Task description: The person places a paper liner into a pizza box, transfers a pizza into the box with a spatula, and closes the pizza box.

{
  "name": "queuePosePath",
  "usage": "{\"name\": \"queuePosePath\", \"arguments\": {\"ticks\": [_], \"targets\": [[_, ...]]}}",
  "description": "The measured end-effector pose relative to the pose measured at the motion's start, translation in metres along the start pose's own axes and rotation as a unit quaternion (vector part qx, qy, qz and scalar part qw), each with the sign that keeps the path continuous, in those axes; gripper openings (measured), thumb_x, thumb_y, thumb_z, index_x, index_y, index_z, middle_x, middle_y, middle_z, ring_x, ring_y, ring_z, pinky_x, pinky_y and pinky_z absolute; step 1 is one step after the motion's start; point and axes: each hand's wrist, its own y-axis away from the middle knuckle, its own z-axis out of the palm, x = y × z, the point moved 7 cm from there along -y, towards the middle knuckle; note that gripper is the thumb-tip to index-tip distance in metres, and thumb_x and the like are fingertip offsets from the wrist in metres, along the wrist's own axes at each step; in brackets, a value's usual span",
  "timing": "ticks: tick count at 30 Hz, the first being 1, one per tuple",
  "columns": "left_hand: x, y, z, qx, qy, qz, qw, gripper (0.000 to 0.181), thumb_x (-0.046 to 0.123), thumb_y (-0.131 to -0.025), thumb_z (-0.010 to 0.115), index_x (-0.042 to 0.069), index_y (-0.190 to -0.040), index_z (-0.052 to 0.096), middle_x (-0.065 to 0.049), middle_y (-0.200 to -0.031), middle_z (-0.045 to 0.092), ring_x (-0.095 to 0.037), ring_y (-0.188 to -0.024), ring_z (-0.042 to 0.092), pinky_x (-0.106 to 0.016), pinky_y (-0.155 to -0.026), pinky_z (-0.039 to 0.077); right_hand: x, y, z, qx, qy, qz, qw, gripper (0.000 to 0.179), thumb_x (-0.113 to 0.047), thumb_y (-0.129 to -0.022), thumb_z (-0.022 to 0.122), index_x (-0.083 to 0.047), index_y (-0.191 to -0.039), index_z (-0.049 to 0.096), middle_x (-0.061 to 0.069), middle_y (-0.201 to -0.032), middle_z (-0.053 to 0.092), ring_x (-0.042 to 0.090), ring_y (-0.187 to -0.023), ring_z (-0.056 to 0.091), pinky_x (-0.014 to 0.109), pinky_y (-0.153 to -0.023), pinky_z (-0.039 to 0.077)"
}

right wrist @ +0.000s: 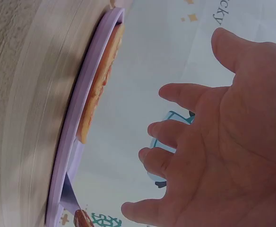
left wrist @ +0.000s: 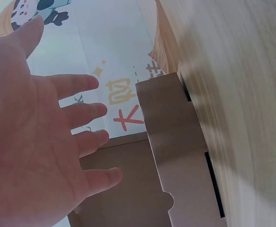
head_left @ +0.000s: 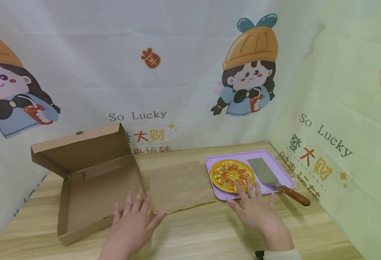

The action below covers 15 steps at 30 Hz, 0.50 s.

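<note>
My left hand (head_left: pixel 130 224) hovers with spread fingers by the front right corner of an open brown cardboard pizza box (head_left: pixel 103 195); its palm and the box's front wall (left wrist: pixel 176 146) show in the left wrist view. Fingers apart and holding nothing, my right hand (head_left: pixel 257 209) is above the near edge of a purple tray (head_left: pixel 221 195). On that tray lies a toy pizza (head_left: pixel 231 173) with a yellow crust, which the fingertips overlap in the head view. Beside it rests a flat metal spatula (head_left: pixel 262 171), its brown wooden handle sticking out over the tray's front right edge.
A sheet of brown paper (head_left: pixel 180 187) lies flat on the wooden table (head_left: pixel 193 234) between box and tray. The box lid (head_left: pixel 83 151) stands raised toward the back. Printed white cloth (head_left: pixel 184 79) hangs behind the table and along its sides.
</note>
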Motion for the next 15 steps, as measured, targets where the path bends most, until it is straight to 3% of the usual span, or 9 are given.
{"name": "queuePosePath", "arguments": {"ticks": [9, 15], "targets": [[0.006, -0.001, 0.004, -0.028, 0.048, 0.015, 0.9983, 0.092, 0.074, -0.105, 0.039, 0.004, -0.165, 0.036, -0.024, -0.177, 0.013, -0.052, -0.164, 0.004, -0.081, -0.124, 0.007, -0.012, -0.004, 0.004, -0.005, 0.012, -0.019, 0.9997, 0.080, -0.062, -0.110, 0.039, -0.010, -0.169, 0.027, 0.025, -0.177, 0.005, 0.053, -0.164, 0.008, 0.086, -0.120, -0.004], [0.016, -0.003, 0.004, -0.043, 0.096, 0.035, 0.9939, 0.087, 0.067, -0.107, 0.045, 0.000, -0.163, 0.039, -0.030, -0.174, 0.021, -0.054, -0.161, 0.021, -0.078, -0.125, 0.020, -0.035, -0.010, 0.008, -0.018, 0.007, -0.040, 0.9990, 0.079, -0.062, -0.110, 0.042, -0.009, -0.167, 0.032, 0.024, -0.178, 0.010, 0.048, -0.166, 0.010, 0.085, -0.122, -0.001]]}}
